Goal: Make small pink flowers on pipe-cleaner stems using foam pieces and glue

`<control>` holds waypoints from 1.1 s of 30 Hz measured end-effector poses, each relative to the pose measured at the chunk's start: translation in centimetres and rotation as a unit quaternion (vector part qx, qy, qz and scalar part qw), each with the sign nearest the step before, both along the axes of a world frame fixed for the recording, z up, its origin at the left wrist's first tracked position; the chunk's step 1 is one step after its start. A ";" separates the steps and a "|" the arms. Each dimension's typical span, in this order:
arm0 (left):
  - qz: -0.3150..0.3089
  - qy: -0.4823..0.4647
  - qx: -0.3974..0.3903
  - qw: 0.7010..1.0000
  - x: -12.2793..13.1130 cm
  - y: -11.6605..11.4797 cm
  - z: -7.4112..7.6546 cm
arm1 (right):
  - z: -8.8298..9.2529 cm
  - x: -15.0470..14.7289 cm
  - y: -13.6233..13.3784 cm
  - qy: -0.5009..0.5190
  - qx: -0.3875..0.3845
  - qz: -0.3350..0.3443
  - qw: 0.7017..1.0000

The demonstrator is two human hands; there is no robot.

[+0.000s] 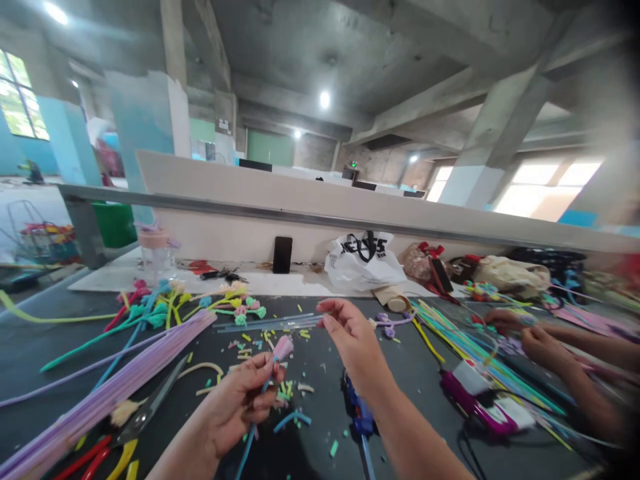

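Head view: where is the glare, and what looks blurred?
In the head view, the upper-left ceiling lamp throws glare and the right window is washed out; the right edge is smeared, its top corner dark; the left hand and pink flower look fairly sharp.

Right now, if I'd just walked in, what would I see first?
Probably the pink flower on its blue stem, held in the left hand below the middle. Next, the thick purple bundle slanting across the left side, with scissors lying beside it. Then the white bag with black letters, towards the back.
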State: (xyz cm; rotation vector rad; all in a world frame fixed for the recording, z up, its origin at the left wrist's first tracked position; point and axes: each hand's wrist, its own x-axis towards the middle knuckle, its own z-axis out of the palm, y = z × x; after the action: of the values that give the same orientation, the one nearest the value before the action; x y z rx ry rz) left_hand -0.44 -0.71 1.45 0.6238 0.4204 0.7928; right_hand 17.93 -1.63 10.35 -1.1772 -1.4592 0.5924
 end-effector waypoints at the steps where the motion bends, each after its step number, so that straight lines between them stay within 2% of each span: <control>1: 0.024 0.007 -0.001 1.000 0.1 -0.1 0.3 | 0.9 -0.1 -0.4 0.028 0.015 0.006 0.999; 3: 0.083 0.044 -0.002 0.996 0.4 -0.4 1.5 | 2.9 0.0 -1.5 0.068 0.050 0.027 0.996; 6: 0.155 0.113 0.007 0.981 1.4 -1.3 4.1 | 5.3 0.9 -3.1 0.094 0.110 0.047 0.988; 9: 0.181 0.161 0.087 0.966 2.9 -1.8 6.4 | 6.4 2.3 -4.1 0.099 0.137 0.041 0.985; 11: 0.223 0.212 0.153 0.939 3.8 -1.7 7.4 | 6.6 3.2 -4.4 0.088 0.125 0.019 0.988; 13: 0.290 0.267 0.234 0.889 4.5 -1.3 8.2 | 6.8 3.8 -4.3 0.064 0.096 0.003 0.993; 15: 0.351 0.302 0.337 0.820 5.0 -1.1 8.9 | 7.1 4.2 -4.0 0.046 0.074 0.002 0.996; 19: 0.403 0.357 0.514 0.668 4.8 -1.1 10.1 | 7.2 4.1 -2.6 0.050 0.059 0.046 0.996; 22: 0.433 0.373 0.574 0.586 4.2 -1.1 10.2 | 6.8 3.5 -1.7 0.044 0.014 0.145 0.988; 24: 0.443 0.376 0.592 0.558 3.8 -1.0 9.7 | 6.3 3.0 -1.3 0.028 -0.021 0.199 0.979; 27: 0.440 0.382 0.597 0.552 3.3 -0.7 8.6 | 5.6 2.5 -1.1 -0.011 -0.047 0.215 0.975; 33: 0.441 0.400 0.589 0.547 2.3 -0.5 6.9 | 4.9 1.4 -1.0 -0.098 -0.013 0.167 0.981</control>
State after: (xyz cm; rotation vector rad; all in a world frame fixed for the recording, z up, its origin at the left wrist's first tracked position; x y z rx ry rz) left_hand 1.84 -1.20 8.38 2.2221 1.0984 1.7750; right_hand 19.29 -2.61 15.23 -1.0402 -1.8425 0.7418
